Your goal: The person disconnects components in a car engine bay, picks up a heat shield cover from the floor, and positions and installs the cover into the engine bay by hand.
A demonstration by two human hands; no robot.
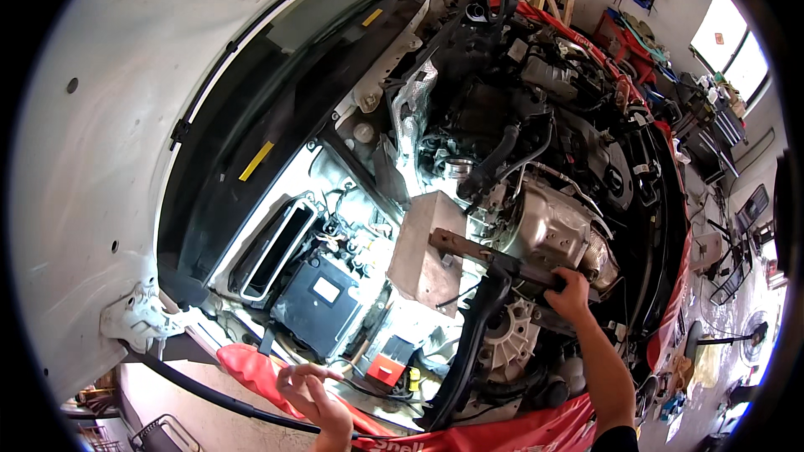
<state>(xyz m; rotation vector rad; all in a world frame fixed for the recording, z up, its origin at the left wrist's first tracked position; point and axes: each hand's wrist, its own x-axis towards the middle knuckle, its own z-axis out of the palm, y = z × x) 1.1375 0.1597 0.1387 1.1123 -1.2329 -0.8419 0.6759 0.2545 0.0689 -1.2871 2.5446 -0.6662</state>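
My right hand (573,295) is closed around the near end of a long flat bar (456,243) over the engine. The bar's rusty brown far end overlaps a grey-brown, box-shaped piece (423,238) in the middle of the engine bay; whether they are joined, I cannot tell. At the lower left, my left hand (313,398) hovers near the red fender cover (255,372), its fingers loosely bent and apart, with nothing visible in them. Beside the bar sits a metal heat shield (548,226). Below it shows a pale ribbed housing (508,336).
A black rectangular box (314,305) and a red-capped part (386,370) lie in the brightly lit side of the bay. The raised white hood (92,159) and windshield (285,100) fill the left. A black hose (477,326) runs between. Workshop clutter and a fan (756,336) stand right.
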